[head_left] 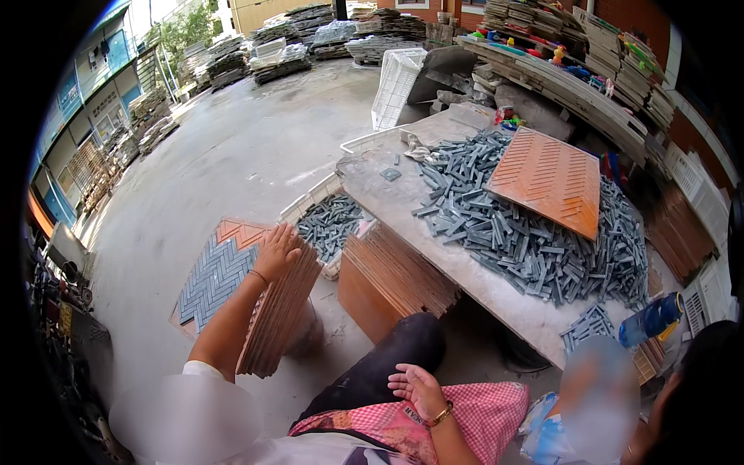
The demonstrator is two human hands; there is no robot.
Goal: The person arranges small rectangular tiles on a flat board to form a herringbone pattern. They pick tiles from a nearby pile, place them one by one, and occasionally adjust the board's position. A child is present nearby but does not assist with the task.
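Note:
My left hand (280,249) lies flat, fingers stretched out, at the far end of an orange grooved tray on top of a stack (280,314). Grey strip tiles (215,280) fill most of this tray in a herringbone pattern, and bare orange grooves (239,231) show at its far end. Above my lap, my right hand (418,390) is turned palm up with its fingers loosely apart and nothing visible in it. A pink checked cloth (484,411) covers my lap beneath it.
A stone-topped table (434,205) holds a heap of grey strips (535,260) and an orange grooved tray (549,180). A white crate (314,188) of strips and stacked trays (399,271) stand beside it. Another person (546,418) is at my right, near a blue bottle (652,319).

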